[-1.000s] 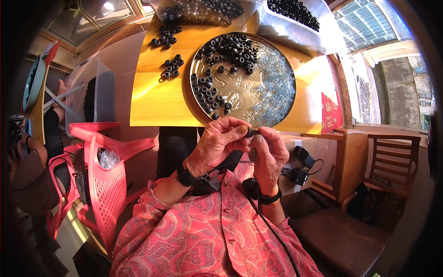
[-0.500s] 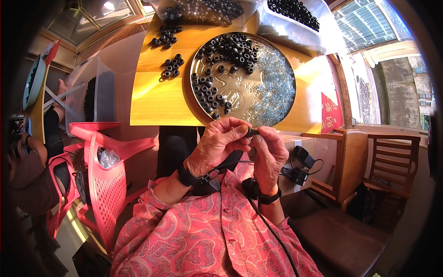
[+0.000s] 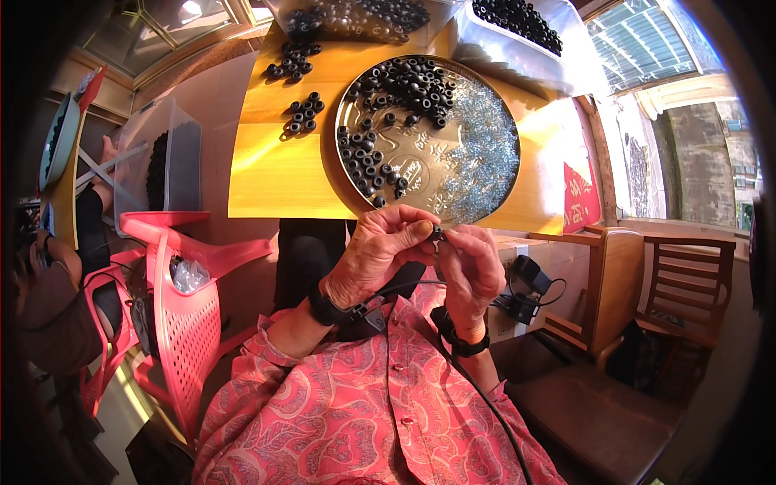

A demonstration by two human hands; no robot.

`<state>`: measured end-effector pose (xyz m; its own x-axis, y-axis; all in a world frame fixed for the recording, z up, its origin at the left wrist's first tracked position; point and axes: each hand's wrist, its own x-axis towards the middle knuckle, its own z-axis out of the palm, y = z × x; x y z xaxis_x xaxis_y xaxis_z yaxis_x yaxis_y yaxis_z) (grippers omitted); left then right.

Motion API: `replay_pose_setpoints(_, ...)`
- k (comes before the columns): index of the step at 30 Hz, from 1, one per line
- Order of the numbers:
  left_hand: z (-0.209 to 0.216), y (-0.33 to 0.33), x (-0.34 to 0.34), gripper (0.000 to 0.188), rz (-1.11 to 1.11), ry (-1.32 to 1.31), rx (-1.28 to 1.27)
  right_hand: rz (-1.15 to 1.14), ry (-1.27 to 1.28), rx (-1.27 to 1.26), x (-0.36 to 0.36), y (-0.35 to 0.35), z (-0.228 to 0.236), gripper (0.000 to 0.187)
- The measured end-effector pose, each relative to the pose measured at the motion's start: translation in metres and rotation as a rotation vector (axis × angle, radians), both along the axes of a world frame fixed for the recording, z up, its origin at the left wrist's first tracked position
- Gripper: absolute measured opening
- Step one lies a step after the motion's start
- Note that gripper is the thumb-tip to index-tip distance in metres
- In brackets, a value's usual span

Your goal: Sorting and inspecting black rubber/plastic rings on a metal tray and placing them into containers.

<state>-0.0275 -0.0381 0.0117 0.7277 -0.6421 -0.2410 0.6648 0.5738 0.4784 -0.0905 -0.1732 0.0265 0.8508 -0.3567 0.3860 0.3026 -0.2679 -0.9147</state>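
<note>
My left hand (image 3: 388, 244) pinches a small black ring-shaped piece (image 3: 437, 234) between thumb and forefinger, just in front of the table's near edge. Facing it, my right hand (image 3: 470, 263) has its thumb and fingertips pressed together close against the same piece. Whether the right fingertips hold a second, tiny part is hidden. Beyond both hands lies a round metal tray (image 3: 346, 174). Several black ring-shaped pieces (image 3: 416, 89) are heaped at its back and left, and many small clear-blue bits (image 3: 482, 162) cover its right side.
Two small groups of black pieces (image 3: 304, 113) sit on the yellow table (image 3: 271, 182) left of the tray. Clear plastic bins (image 3: 517, 61) of black pieces stand at the back. A red plastic chair (image 3: 190, 323) is at the left, a wooden chair (image 3: 687, 279) at the right. Another person's arm (image 3: 65, 259) shows far left.
The right fingertips have shifted slightly around the black piece, which now shows more of its face. My left hand keeps nearly the same place and grip.
</note>
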Motion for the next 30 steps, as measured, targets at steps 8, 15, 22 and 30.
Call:
replay_pose_setpoints(8,0.0,0.003,-0.001,0.018,0.028,-0.043,0.041,-0.014,0.003,-0.134,0.001,0.001,0.003,0.022)
replay_pose_setpoints(15,-0.003,0.007,-0.001,0.019,0.006,-0.053,0.057,0.043,0.101,0.271,0.0,0.005,0.004,0.018)
replay_pose_setpoints(22,-0.005,0.011,0.001,0.019,0.005,-0.042,0.086,0.042,0.034,-0.02,0.006,0.002,0.003,0.02)
replay_pose_setpoints(30,-0.002,0.02,0.001,0.019,0.044,-0.113,0.177,0.03,0.04,-0.22,0.008,0.008,0.007,0.04)
